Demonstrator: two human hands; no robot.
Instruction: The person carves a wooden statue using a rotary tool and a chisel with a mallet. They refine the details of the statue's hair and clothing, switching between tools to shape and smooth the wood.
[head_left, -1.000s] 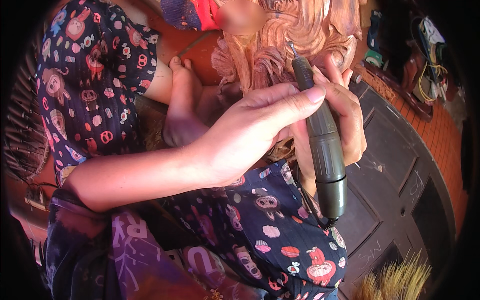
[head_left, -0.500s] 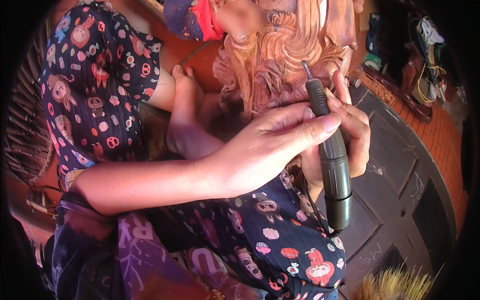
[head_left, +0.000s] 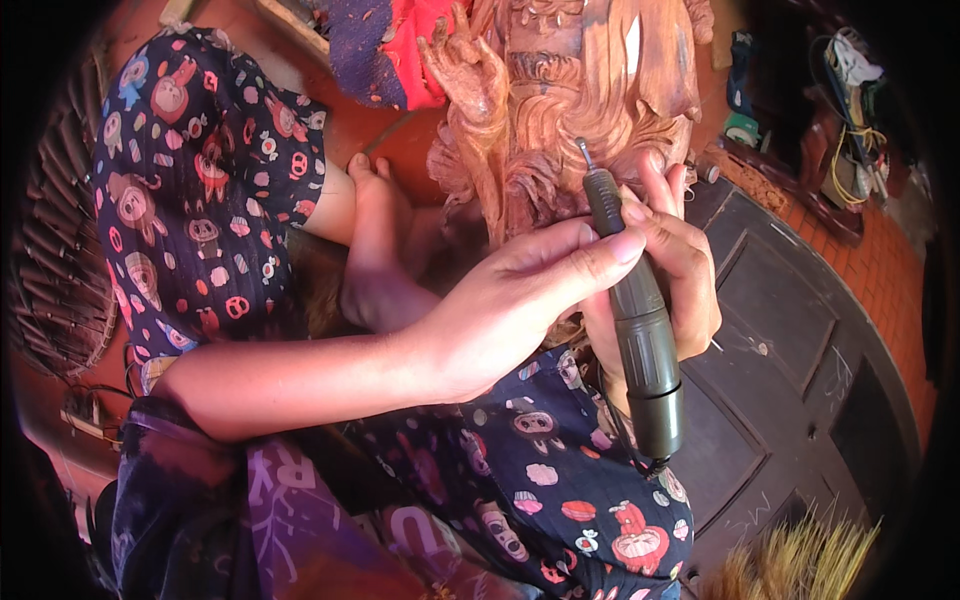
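A reddish carved wooden statue (head_left: 560, 110) with curled hair-like ridges stands between my knees. A dark green rotary carving tool (head_left: 640, 330) points up at it, its thin bit touching the curls. My right hand (head_left: 685, 270) wraps around the tool's body from behind. My left hand (head_left: 510, 300) reaches across from the left, its thumb pressed on the tool's upper part and its fingers curled against the carving. The tool's cord leaves its lower end.
My bare foot (head_left: 380, 260) rests by the statue's base, and my patterned trousers (head_left: 200, 200) fill the left and bottom. A dark panelled wooden board (head_left: 800, 350) lies at right, broom bristles (head_left: 800, 560) below it. Cables and tools (head_left: 850, 110) sit top right, and a woven basket (head_left: 60, 280) at far left.
The tool's bit has slid a little down the carved curls, with both hands following it. More of the statue's upper part shows now.
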